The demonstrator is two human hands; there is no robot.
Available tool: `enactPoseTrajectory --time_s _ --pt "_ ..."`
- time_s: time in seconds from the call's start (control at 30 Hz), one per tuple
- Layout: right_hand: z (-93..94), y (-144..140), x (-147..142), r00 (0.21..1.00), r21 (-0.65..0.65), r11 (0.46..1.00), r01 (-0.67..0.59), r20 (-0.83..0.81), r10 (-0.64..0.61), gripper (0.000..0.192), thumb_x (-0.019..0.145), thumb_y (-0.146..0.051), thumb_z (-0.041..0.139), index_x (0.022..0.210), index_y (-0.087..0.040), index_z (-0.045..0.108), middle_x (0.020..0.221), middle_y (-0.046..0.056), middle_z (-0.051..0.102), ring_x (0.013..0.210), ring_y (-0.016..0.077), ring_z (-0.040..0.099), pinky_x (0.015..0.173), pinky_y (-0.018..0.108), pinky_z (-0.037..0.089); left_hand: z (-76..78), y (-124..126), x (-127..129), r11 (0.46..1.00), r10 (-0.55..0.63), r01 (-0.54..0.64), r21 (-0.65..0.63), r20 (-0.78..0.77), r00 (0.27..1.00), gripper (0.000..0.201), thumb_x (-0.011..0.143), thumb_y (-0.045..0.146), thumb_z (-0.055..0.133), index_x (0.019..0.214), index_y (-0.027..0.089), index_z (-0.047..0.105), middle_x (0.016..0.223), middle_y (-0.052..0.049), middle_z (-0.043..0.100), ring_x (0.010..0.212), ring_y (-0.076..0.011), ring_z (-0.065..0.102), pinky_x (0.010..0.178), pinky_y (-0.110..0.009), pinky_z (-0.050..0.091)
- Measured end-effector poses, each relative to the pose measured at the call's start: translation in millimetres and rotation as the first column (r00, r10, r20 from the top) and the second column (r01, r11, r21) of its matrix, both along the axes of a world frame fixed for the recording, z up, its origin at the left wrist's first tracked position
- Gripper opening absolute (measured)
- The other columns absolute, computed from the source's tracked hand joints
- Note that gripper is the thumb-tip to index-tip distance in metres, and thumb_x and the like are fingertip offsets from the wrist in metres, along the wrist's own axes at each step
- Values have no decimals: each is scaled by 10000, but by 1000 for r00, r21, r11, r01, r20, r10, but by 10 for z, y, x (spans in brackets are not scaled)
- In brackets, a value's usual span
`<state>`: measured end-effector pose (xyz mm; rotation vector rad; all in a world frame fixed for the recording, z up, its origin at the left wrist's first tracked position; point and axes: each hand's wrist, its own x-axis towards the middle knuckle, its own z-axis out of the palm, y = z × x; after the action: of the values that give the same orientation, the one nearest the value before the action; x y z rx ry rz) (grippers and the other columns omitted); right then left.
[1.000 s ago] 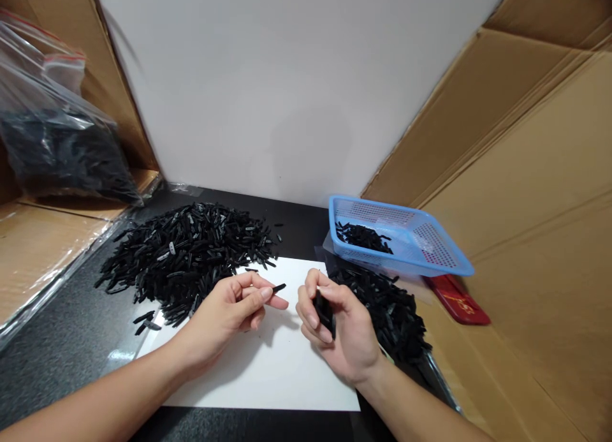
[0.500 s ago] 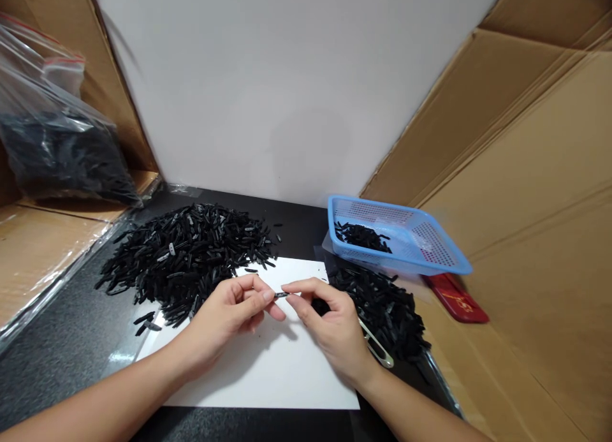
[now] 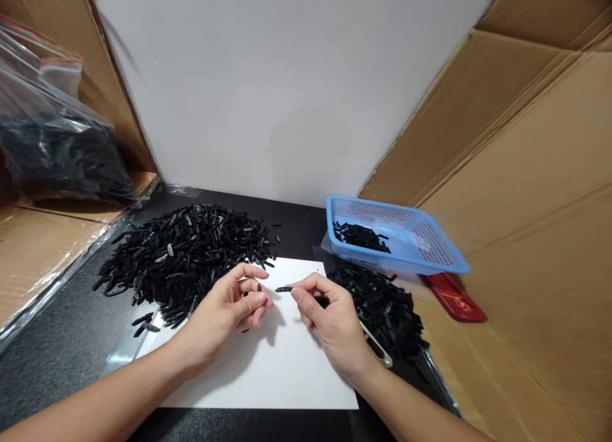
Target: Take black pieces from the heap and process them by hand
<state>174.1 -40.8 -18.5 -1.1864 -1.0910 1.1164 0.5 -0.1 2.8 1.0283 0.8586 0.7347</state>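
Right hand [image 3: 335, 324]: grip clamped, thumb and forefinger pinching small black strip [image 3: 284, 289], which juts left over white sheet [image 3: 282, 365]; more black pieces bunched in palm.
Left hand [image 3: 229, 308]: fingers curled loosely (whether it holds anything, cannot tell), just left of strip, apart from it.
Large pile of black strips [image 3: 191, 254]: desk, far left of sheet.
Smaller pile [image 3: 387, 308]: right of sheet, just beside right hand.
Blue basket [image 3: 406, 241]: far right, few strips inside.
Plastic bag [image 3: 52, 148]: far left, on cardboard.
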Motion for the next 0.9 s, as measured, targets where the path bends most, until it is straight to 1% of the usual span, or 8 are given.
enactPoseTrajectory --time_s 0.13,0.3,0.47,0.6,0.67,0.73,0.8,0.9 --pt "-38 5 -10 996 -61 998 -6 -93 1 284 776 -434 729 713 -183 613 490 -79 409 387 57 239 342 203 147 11 25 9 999 3 -4 -39 -18 1000 312 716 388 792 866 158 643 626 11 650 468 -60 389 501 -218 233" --pt "-34 -2 -6 994 -74 997 -16 -108 8 277 770 -427 735 718 -185 612 492 -77 415 387 53 235 329 192 140 20 9 22 998 5 -7 -65 -27 1000 331 741 394 765 957 144 747 698 -7 647 496 -62 377 481 -232 172" --pt "14 2 11 951 -123 984 -132 -295 91 244 784 -412 683 778 -194 573 495 -66 520 355 42 223 344 179 123 30 -8 18 997 -6 4 -74 -20 1000 366 791 350 724 1102 158 701 752 -13 646 541 -73 398 492 -234 185" --pt "11 19 30 880 -98 966 -240 -441 174 299 835 -419 579 668 -205 455 528 -46 576 340 37 232 367 187 140 22 -17 11 999 -40 39 -35 -37 999 387 811 381 707 1136 189 624 707 8 641 543 -83 408 529 -227 240" --pt "-5 26 35 937 -89 979 -183 -318 147 299 832 -403 629 674 -211 462 492 -76 515 351 47 236 372 192 155 16 -20 8 998 -53 53 -20 -38 998 375 806 385 711 1112 195 607 688 16 638 537 -86 406 535 -227 250" --pt "-13 27 36 990 -33 994 -106 -92 103 182 804 -350 696 780 -217 575 496 -91 472 393 73 319 406 202 252 11 -22 6 998 -67 67 -7 -32 997 364 811 386 705 1104 200 595 680 19 638 536 -89 411 537 -229 252" --pt "-9 22 36 990 63 995 -84 122 75 147 798 -300 708 918 -220 680 533 -74 488 480 112 431 503 237 369 9 -22 3 997 -83 83 6 -27 996 363 820 383 697 1115 203 585 686 17 641 542 -93 417 543 -232 257" --pt "10 9 30 960 135 986 -100 274 60 114 820 -249 670 894 -218 751 594 -32 571 569 144 501 599 276 423 20 -25 1 995 -101 102 20 -33 994 361 831 374 682 1130 204 571 698 10 649 560 -103 428 556 -240 263"
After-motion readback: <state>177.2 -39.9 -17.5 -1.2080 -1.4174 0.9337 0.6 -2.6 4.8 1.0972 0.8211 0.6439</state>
